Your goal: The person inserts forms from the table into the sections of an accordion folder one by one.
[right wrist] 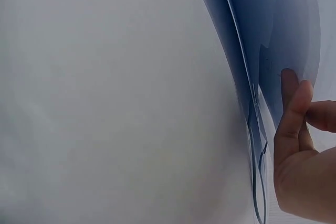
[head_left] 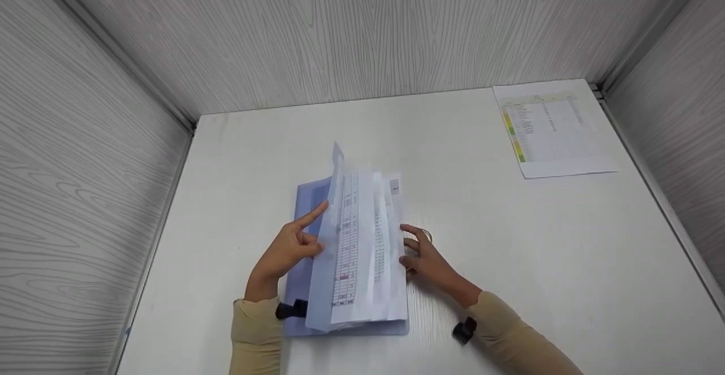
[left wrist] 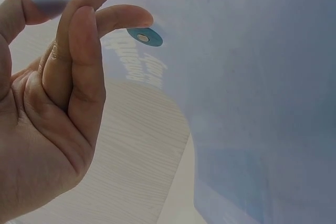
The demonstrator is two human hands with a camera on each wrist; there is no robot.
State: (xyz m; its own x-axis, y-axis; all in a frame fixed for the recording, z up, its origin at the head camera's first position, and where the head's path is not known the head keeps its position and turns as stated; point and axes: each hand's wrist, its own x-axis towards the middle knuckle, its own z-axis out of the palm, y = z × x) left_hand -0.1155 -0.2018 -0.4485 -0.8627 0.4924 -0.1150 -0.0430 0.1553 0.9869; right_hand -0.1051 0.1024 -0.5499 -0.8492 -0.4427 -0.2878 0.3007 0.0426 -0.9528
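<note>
A translucent blue document folder [head_left: 308, 200] with several printed sheets [head_left: 346, 239] in it lies on the table, its cover raised and leaning. My left hand [head_left: 284, 253] is at the cover's left side, index finger extended against it. In the left wrist view, a fingertip of the left hand [left wrist: 68, 87] touches a teal snap button [left wrist: 144, 37] on the folder, beside pale lettering. My right hand [head_left: 429, 259] is at the right edge of the sheets. Close up, the right hand [right wrist: 299, 145] pinches the edge of a bluish plastic layer [right wrist: 291, 24] between fingers and thumb.
A printed sheet [head_left: 558, 131] with yellow and green cells lies at the table's far right corner. Grey wood-grain panels [head_left: 351, 29] enclose the white table [head_left: 249, 154] at the back and both sides. Dark straps with small black devices [head_left: 464, 329] are at both wrists.
</note>
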